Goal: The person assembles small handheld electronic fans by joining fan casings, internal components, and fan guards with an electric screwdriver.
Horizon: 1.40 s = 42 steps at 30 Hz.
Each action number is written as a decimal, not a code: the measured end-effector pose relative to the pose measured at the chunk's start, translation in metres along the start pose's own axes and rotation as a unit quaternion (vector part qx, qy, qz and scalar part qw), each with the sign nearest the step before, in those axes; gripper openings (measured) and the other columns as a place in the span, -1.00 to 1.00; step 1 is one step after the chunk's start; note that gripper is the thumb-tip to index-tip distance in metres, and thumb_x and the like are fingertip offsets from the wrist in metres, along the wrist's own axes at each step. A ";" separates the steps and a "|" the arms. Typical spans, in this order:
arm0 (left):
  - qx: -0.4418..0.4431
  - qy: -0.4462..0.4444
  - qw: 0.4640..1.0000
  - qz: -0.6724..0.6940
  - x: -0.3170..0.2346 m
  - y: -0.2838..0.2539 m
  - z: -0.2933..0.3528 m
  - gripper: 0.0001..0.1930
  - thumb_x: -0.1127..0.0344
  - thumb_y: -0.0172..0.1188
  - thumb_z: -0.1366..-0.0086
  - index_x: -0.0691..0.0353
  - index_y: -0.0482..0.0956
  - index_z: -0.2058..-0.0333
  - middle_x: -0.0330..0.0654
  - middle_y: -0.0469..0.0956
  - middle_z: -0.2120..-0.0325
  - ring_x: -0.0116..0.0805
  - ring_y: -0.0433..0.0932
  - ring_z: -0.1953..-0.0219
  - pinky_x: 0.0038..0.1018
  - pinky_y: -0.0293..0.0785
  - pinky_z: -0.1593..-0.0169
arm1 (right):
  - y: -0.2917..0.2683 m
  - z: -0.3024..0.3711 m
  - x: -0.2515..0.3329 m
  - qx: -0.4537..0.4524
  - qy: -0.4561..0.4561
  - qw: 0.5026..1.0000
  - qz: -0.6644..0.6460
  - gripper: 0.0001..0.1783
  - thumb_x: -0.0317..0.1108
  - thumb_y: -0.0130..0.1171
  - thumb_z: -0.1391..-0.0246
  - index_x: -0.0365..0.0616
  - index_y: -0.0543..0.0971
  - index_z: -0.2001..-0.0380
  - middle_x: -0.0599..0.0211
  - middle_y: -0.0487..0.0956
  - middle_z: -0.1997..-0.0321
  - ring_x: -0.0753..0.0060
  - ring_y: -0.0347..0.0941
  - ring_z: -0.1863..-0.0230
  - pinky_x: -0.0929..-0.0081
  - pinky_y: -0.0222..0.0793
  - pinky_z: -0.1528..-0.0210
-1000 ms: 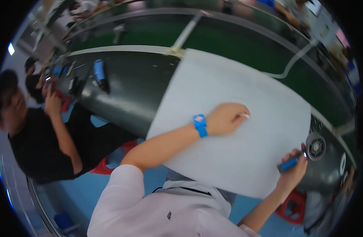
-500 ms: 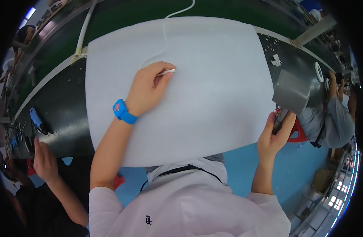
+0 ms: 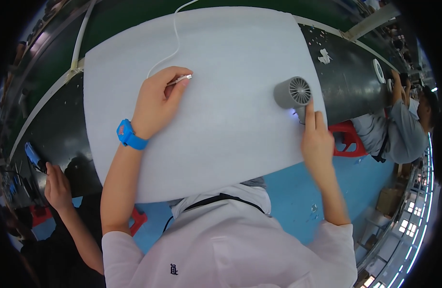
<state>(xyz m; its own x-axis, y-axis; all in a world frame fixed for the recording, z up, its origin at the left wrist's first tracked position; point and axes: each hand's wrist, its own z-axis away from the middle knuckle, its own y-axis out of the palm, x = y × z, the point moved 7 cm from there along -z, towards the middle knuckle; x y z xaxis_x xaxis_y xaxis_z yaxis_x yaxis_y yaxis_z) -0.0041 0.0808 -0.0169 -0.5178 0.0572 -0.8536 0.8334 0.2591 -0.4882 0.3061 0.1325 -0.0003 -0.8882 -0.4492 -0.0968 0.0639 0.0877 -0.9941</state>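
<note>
My left hand (image 3: 158, 103), with a blue band on its wrist, pinches the white plug (image 3: 183, 78) of a thin cable (image 3: 176, 41) above the white foam mat (image 3: 221, 144). Near the mat's right side is a grey handheld fan (image 3: 287, 94), its round grille facing up and to the right. A small bluish light glows below the fan head. My right hand (image 3: 318, 141) is at the handle, back of the hand up, the index finger stretched along it to the head. The thumb and lower handle are hidden; the grip appears closed on the handle.
Scraps and a crumpled white piece (image 3: 324, 56) lie on the dark table right of the mat, beside a white roll (image 3: 378, 72). A blue-handled tool (image 3: 33, 154) is at the left, near another person's hand (image 3: 58, 187). A red stool (image 3: 348, 139) and another person are at the right.
My right hand has brought the fan leftward from beyond the mat's right edge over the mat and turned it, so grille and light now show. My left hand still pinches the plug.
</note>
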 end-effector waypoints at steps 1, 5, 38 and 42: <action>0.004 0.007 1.000 -0.004 -0.001 0.001 -0.001 -0.85 0.43 0.06 -0.28 0.30 0.55 0.21 -0.21 0.56 0.34 -0.49 0.47 0.32 -0.63 0.39 0.22 | -0.008 -0.001 -0.003 0.000 0.002 1.000 0.002 -0.34 -0.71 -0.01 0.10 -0.29 0.25 -0.17 0.02 0.39 0.15 -0.06 0.44 0.27 0.35 0.43 0.20; -0.001 -0.009 1.000 -0.004 0.000 -0.003 0.004 -0.85 0.43 0.07 -0.28 0.31 0.55 0.21 -0.20 0.56 0.34 -0.49 0.48 0.31 -0.63 0.39 0.22 | -0.061 0.011 -0.014 -0.335 -0.028 0.924 -0.182 -0.35 -0.72 -0.01 0.10 -0.28 0.27 -0.16 0.02 0.41 0.03 -0.08 0.45 0.21 0.35 0.43 0.15; -0.009 0.026 1.000 -0.011 -0.002 -0.004 0.001 -0.85 0.38 0.09 -0.24 0.31 0.53 0.25 -0.09 0.53 0.45 -0.30 0.43 0.51 -0.49 0.39 0.37 | -0.176 0.055 0.004 -0.505 -0.334 0.560 -0.566 -0.49 -0.01 -0.18 -0.18 -0.34 0.41 0.25 0.18 0.41 0.43 0.38 0.33 0.46 0.37 0.30 0.39; -0.016 0.035 0.999 -0.007 0.002 -0.001 0.002 -0.85 0.41 0.10 -0.24 0.32 0.54 0.24 -0.15 0.53 0.44 -0.41 0.40 0.49 -0.57 0.37 0.36 | -0.174 0.060 0.023 -0.659 -0.236 0.461 -0.545 -0.27 0.32 -0.18 -0.05 -0.29 0.40 0.40 0.19 0.31 0.57 0.38 0.21 0.60 0.34 0.20 0.52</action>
<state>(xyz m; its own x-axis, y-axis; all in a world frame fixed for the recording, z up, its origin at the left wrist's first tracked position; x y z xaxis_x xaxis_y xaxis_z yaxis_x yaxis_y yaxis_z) -0.0060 0.0788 -0.0182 -0.5425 0.1212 -0.8313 0.8199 0.2919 -0.4925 0.3018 0.0537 0.1676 0.1529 -0.9814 0.1162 -0.9121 -0.0949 0.3989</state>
